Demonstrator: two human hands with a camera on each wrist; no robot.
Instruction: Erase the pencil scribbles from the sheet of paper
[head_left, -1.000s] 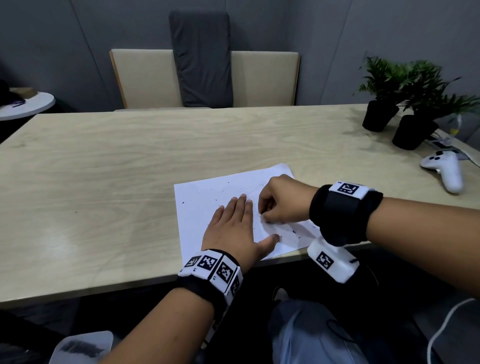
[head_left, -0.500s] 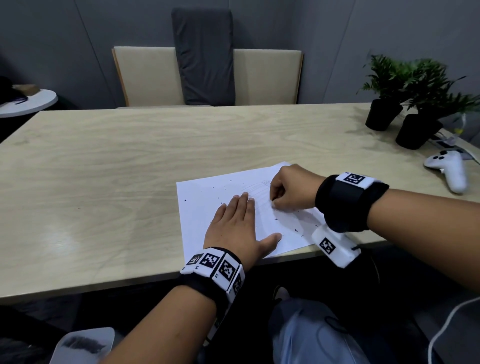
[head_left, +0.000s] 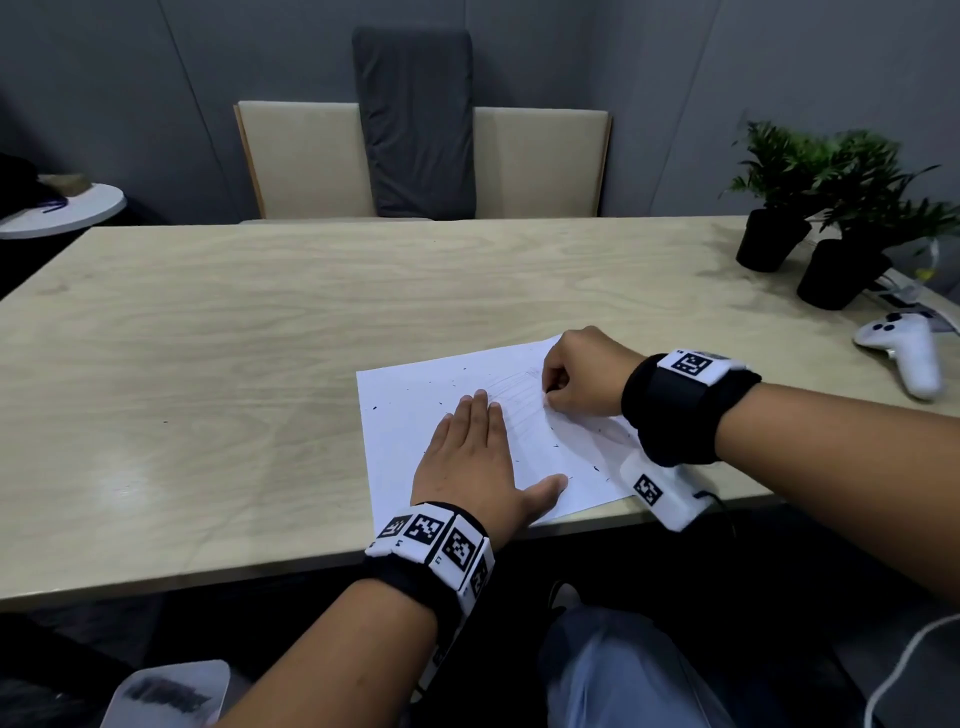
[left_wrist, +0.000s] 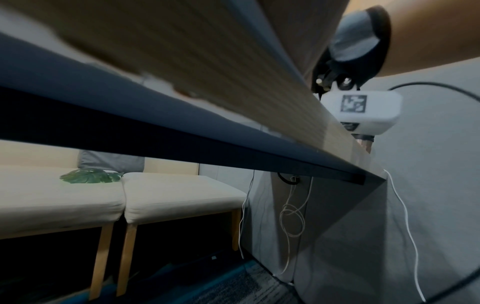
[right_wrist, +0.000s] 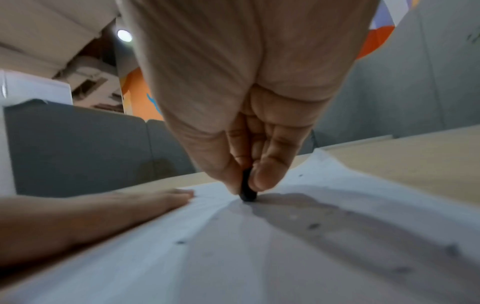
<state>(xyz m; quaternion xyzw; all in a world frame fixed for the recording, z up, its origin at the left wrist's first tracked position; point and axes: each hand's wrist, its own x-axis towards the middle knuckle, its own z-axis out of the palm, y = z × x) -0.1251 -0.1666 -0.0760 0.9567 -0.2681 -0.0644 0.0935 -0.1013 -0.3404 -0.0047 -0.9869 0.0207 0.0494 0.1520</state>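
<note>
The left hand (head_left: 475, 457) lies flat with straight fingers pressing the sheet of paper (head_left: 410, 400) onto the worktop (head_left: 208, 332) close to its near edge. Just beyond and to its right, the right hand (head_left: 584, 371) is curled, pinching a small dark eraser (right_wrist: 248, 190) between thumb and fingers with its tip on the sheet, where faint pencil scribbles (head_left: 511, 397) run between the two hands and dark crumbs (head_left: 556, 445) lie scattered. Far right of that hand are a white controller (head_left: 906, 351) and two potted plants (head_left: 810, 208).
</note>
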